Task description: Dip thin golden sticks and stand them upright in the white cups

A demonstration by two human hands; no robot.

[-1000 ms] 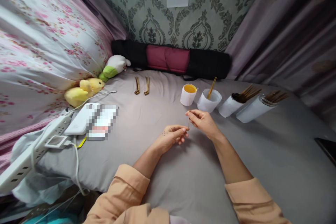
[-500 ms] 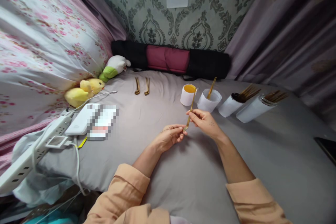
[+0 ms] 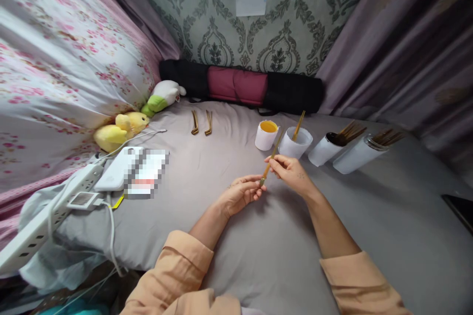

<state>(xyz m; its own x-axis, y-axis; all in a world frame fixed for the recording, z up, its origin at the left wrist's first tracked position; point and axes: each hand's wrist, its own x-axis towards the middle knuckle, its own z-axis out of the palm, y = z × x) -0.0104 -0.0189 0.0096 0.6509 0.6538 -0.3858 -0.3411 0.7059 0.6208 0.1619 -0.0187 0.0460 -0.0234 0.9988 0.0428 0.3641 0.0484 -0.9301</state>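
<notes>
A slim golden-brown stick (image 3: 267, 170) slants upward between my hands, with a short, shiny wider piece at its lower end. My left hand (image 3: 241, 195) pinches that lower end between thumb and fingers. Higher up, the fingers of my right hand (image 3: 291, 173) are closed around the shaft. Just beyond my hands stands a white-wrapped cup (image 3: 265, 140) with yellow inside. Beside it, a wider white cup (image 3: 294, 145) has a few similar sticks (image 3: 298, 125) leaning in it.
Two white-wrapped jars, one dark-rimmed (image 3: 322, 151) and one glass (image 3: 353, 158), lie tilted at right with several brown sticks. Two small bundles of bent sticks (image 3: 209, 123) lie at back left. Plush toys (image 3: 121, 130), a power strip (image 3: 55, 211) and a black-and-maroon roll (image 3: 236, 84) edge the grey cloth.
The stick's upper end has tipped to the right, and its lower end has turned slightly between my left fingers. Both hands stay in nearly the same place.
</notes>
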